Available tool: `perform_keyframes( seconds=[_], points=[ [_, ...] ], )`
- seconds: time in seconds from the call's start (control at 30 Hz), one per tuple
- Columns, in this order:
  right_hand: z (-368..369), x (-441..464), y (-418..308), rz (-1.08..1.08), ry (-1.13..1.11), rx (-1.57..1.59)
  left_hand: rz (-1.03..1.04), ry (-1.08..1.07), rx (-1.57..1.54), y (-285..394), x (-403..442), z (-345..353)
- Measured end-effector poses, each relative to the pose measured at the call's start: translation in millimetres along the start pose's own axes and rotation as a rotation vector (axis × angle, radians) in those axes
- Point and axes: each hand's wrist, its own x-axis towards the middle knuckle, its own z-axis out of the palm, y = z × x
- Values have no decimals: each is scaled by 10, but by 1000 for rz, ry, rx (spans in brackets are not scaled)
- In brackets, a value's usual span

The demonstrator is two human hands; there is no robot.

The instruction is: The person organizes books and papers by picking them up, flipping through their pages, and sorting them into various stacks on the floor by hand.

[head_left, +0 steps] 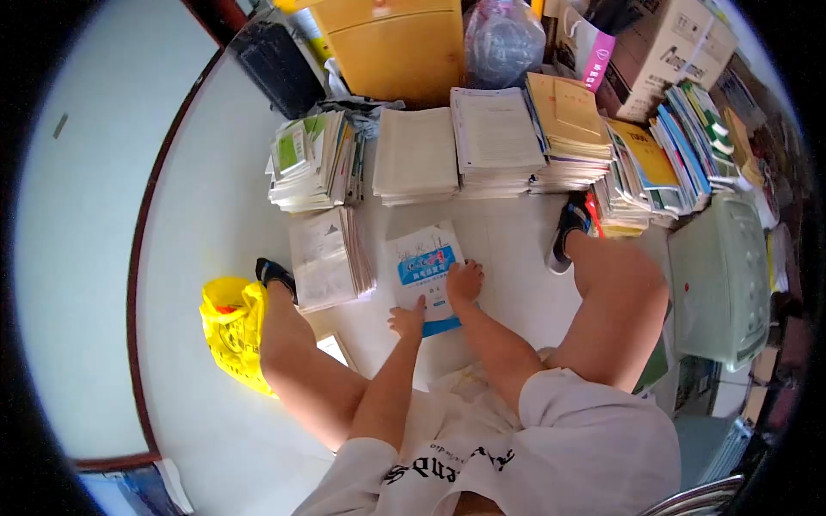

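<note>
A white and blue book (430, 268) lies on the floor between my legs, with handwriting near its top edge. My left hand (406, 319) touches the book's lower left edge, thumb pointing up over the cover. My right hand (465, 281) rests at the book's right edge, its fingers bent around that side. Just left of the book stands a stack of pale papers (323, 258). Beyond it are a stack of white papers (416, 155) and a taller stack of printed sheets (495, 133).
Mixed booklets (310, 159) stand at the back left, brown envelopes (568, 116) and more books (645, 163) at the back right. A yellow bag (234, 331) is by my left leg, a pale green plastic box (721, 279) by my right. Behind are a cardboard box (667, 56) and a yellow cabinet (391, 47).
</note>
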Motion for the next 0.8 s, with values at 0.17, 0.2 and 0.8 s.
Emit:
perform_keyframes(
  seconds=[0.17,0.2,0.8],
  points=[
    [40,-88,-45,62,82,-14,-76,-82,-98,-122,248,-33],
    [86,-80,-15,73,81,9,-80,-116,-64,-59,198,-67],
    [49,-5,8,4,51,-76,-100,11,-212,157,-201,-65]
  ],
)
